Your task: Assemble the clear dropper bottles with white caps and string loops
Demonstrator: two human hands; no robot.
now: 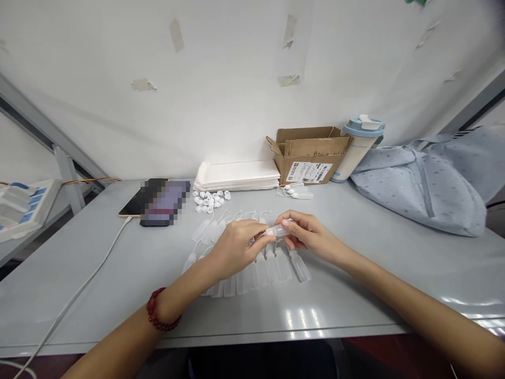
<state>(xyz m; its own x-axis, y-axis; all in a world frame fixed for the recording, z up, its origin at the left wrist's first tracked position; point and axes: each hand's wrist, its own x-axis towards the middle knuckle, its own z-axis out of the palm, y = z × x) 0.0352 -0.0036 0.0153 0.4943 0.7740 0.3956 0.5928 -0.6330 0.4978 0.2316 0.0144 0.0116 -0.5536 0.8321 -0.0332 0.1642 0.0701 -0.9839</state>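
A small, translucent plastic bottle point(281, 230) is above the grey counter point(355, 300), your left hand point(235, 248) pinching its white end, your right hand point(310, 233) its body. You seem to be working that end; the next move likely calls for steady opposing grips.

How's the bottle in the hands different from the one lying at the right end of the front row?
The held bottle is in the left hand and right hand; the end bottle lies on the table.
The held bottle points sideways, top toward the left hand; the end bottle's top points away from the person.
Fingers hide parts of the held bottle; the end bottle's body shows clearly.
Both are small and see-through.
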